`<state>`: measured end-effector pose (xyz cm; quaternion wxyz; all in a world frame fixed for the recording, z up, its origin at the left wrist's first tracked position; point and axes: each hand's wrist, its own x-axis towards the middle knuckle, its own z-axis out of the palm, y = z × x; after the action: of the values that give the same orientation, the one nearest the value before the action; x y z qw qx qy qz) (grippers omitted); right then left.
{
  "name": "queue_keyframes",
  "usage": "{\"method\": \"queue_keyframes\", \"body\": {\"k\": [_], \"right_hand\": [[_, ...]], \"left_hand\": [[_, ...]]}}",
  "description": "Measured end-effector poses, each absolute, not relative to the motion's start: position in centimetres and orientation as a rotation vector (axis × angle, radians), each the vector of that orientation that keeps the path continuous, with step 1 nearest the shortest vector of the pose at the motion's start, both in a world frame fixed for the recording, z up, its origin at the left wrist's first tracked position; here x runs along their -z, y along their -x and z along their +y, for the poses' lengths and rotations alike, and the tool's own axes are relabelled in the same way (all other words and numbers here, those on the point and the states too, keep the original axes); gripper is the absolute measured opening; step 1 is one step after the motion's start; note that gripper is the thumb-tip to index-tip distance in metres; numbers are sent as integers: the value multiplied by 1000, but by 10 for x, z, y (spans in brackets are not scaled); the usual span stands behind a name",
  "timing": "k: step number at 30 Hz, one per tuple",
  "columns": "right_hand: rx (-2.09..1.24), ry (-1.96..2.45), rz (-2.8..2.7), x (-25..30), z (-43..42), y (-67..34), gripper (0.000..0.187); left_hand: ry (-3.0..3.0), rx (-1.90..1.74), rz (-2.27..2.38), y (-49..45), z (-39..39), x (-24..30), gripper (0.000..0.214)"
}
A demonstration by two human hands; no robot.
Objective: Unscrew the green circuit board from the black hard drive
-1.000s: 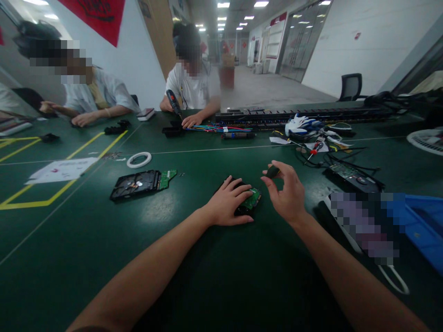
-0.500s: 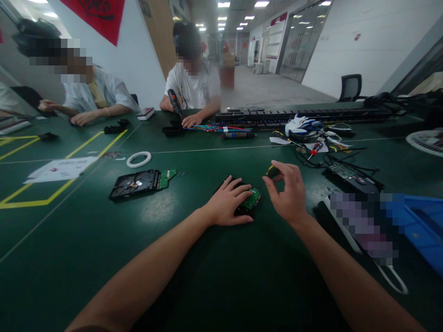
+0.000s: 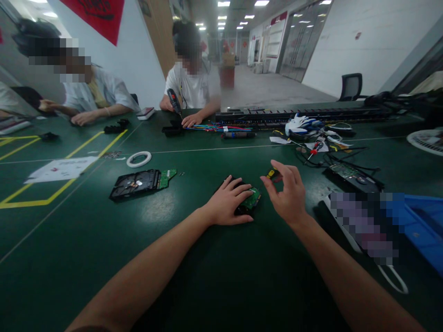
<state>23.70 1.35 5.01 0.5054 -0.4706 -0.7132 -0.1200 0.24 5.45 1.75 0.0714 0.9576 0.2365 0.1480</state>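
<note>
My left hand rests over a hard drive on the green table, fingers spread across its top and thumb along the near edge. Much of the drive is hidden; part of its green circuit board shows at the right. Just right of it, my right hand pinches the short black-and-yellow handle of a screwdriver between thumb and fingers. The screwdriver's shaft and tip are too faint to make out. Further left lies a second hard drive with a green board sticking out at its right end.
A white tape ring and a paper sheet lie left. At right are another drive, cables, a red-handled screwdriver, gloves and a blue bin. Across the table, a person holds a power screwdriver; another sits left.
The screwdriver's handle has turned in my right fingers, showing more of its yellow side. My left hand and the hard drive have stayed put.
</note>
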Motion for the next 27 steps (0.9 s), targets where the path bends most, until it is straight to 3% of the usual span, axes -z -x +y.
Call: {"method": "queue_keyframes", "body": {"k": [27], "right_hand": [[320,1086,-1710,-50,13,-238,53]], "left_hand": [[-2875,-442,709,-3,54,-18,91]]}}
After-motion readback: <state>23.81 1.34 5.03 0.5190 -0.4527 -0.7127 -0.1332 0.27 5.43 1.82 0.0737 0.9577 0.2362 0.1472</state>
